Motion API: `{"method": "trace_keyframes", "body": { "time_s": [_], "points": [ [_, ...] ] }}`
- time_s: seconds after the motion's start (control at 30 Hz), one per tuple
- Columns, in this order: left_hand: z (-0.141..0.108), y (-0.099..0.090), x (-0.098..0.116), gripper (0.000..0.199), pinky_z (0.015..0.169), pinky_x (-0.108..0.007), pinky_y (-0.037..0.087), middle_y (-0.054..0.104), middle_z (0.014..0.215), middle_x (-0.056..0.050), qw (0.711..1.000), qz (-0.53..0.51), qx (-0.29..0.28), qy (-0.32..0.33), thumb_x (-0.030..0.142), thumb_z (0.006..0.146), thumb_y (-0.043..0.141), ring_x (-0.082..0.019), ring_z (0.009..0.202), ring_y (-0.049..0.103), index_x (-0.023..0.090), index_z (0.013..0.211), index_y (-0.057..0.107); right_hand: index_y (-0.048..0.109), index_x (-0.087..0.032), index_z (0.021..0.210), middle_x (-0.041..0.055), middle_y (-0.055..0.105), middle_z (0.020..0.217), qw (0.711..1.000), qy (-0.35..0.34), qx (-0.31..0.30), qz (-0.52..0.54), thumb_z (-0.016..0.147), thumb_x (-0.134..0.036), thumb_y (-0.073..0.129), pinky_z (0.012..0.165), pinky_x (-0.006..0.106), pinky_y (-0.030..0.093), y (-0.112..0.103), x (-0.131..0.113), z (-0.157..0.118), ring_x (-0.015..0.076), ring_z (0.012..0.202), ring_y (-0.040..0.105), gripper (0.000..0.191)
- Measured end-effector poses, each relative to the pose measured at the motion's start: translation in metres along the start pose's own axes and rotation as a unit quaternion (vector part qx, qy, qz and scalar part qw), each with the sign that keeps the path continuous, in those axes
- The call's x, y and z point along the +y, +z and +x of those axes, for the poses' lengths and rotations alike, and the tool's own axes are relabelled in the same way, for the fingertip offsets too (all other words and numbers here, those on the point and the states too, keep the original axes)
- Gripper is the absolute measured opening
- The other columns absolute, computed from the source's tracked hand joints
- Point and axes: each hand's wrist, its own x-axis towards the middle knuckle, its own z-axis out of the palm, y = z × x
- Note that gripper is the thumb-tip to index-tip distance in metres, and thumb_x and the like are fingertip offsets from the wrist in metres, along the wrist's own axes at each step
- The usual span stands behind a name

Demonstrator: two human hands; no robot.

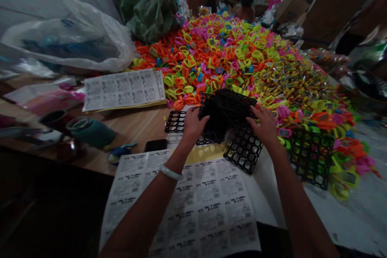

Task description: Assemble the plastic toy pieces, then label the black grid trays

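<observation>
Several black plastic grids (236,107) are bunched between my two hands in the middle of the table. My left hand (194,123) grips the left side of the bunch, thumb towards the grids. On the right side, the fingers and thumb of my right hand (263,124) are closed on the grids' edge. Beneath the bunch, another black grid (244,149) lies tilted in front of my right hand, and a smaller one (175,121) lies left of my left hand. Printed label sheets (208,201) spread out under my forearms.
A large heap of colourful plastic toy watches (211,56) fills the far side. Another black grid (313,157) leans at right. At left are more label sheets (121,88), a phone (156,145), a teal jar (90,131) and a plastic bag (121,44). People sit behind the heap.
</observation>
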Motion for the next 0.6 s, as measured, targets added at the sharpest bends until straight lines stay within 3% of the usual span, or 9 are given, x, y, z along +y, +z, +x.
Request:
{"method": "trace_keyframes", "body": {
  "time_s": [0.1, 0.2, 0.3, 0.37, 0.43, 0.5, 0.6],
  "points": [
    [-0.042, -0.024, -0.017, 0.032, 0.098, -0.040, 0.038, 0.059, 0.118, -0.014, 0.996, 0.090, 0.017, -0.003, 0.030, 0.080, 0.052, -0.026, 0.115, 0.050, 0.009, 0.103, 0.061, 0.060, -0.022, 0.116, 0.0101, 0.060, 0.116, 0.998, -0.010, 0.026, 0.052, 0.088, -0.035, 0.050, 0.097, 0.047, 0.040, -0.016, -0.018, -0.047, 0.0238, 0.111, 0.052, 0.032],
    [-0.092, -0.035, -0.035, 0.027, 0.087, -0.039, 0.046, 0.066, 0.095, -0.011, 0.976, 0.208, -0.061, 0.019, 0.032, 0.085, 0.047, -0.023, 0.092, 0.059, 0.014, 0.089, 0.066, 0.063, -0.022, 0.108, 0.0072, 0.065, 0.101, 0.987, -0.040, -0.100, 0.122, 0.090, -0.031, 0.048, 0.087, 0.037, 0.049, -0.022, -0.045, -0.112, 0.0195, 0.097, 0.058, 0.025],
    [-0.133, -0.037, -0.050, 0.025, 0.092, -0.043, 0.043, 0.063, 0.109, -0.013, 0.957, 0.276, -0.083, 0.043, 0.030, 0.083, 0.050, -0.027, 0.103, 0.056, 0.015, 0.097, 0.065, 0.056, -0.021, 0.122, 0.0109, 0.059, 0.122, 0.965, -0.136, -0.201, 0.101, 0.088, -0.034, 0.052, 0.092, 0.043, 0.047, -0.018, -0.065, -0.169, 0.0249, 0.114, 0.052, 0.037],
    [-0.153, -0.042, -0.058, 0.029, 0.097, -0.045, 0.039, 0.058, 0.120, -0.014, 0.952, 0.300, -0.036, 0.045, 0.029, 0.084, 0.049, -0.029, 0.113, 0.051, 0.015, 0.106, 0.062, 0.046, -0.021, 0.133, 0.0118, 0.048, 0.136, 0.953, -0.185, -0.234, 0.050, 0.085, -0.038, 0.055, 0.097, 0.048, 0.042, -0.018, -0.069, -0.197, 0.0291, 0.126, 0.042, 0.051],
    [-0.168, -0.052, -0.067, 0.037, 0.100, -0.048, 0.035, 0.051, 0.128, -0.017, 0.942, 0.328, 0.062, 0.014, 0.031, 0.085, 0.047, -0.031, 0.120, 0.045, 0.014, 0.116, 0.056, 0.037, -0.022, 0.138, 0.0101, 0.041, 0.142, 0.948, -0.200, -0.249, 0.003, 0.085, -0.041, 0.055, 0.099, 0.048, 0.041, -0.022, -0.062, -0.216, 0.0294, 0.131, 0.036, 0.060],
    [-0.181, -0.067, -0.078, 0.045, 0.102, -0.052, 0.031, 0.044, 0.134, -0.020, 0.919, 0.358, 0.155, -0.052, 0.035, 0.086, 0.044, -0.033, 0.125, 0.039, 0.011, 0.125, 0.048, 0.034, -0.023, 0.140, 0.0078, 0.040, 0.143, 0.949, -0.200, -0.244, -0.022, 0.086, -0.043, 0.052, 0.098, 0.046, 0.041, -0.029, -0.049, -0.227, 0.0284, 0.131, 0.037, 0.060],
    [-0.193, -0.089, -0.099, 0.051, 0.099, -0.054, 0.033, 0.043, 0.134, -0.022, 0.897, 0.363, 0.193, -0.162, 0.037, 0.087, 0.041, -0.036, 0.124, 0.038, 0.007, 0.129, 0.043, 0.040, -0.026, 0.136, 0.0059, 0.046, 0.139, 0.955, -0.207, -0.213, -0.023, 0.088, -0.045, 0.046, 0.093, 0.046, 0.043, -0.033, -0.026, -0.232, 0.0278, 0.125, 0.044, 0.052]
  ]
}}
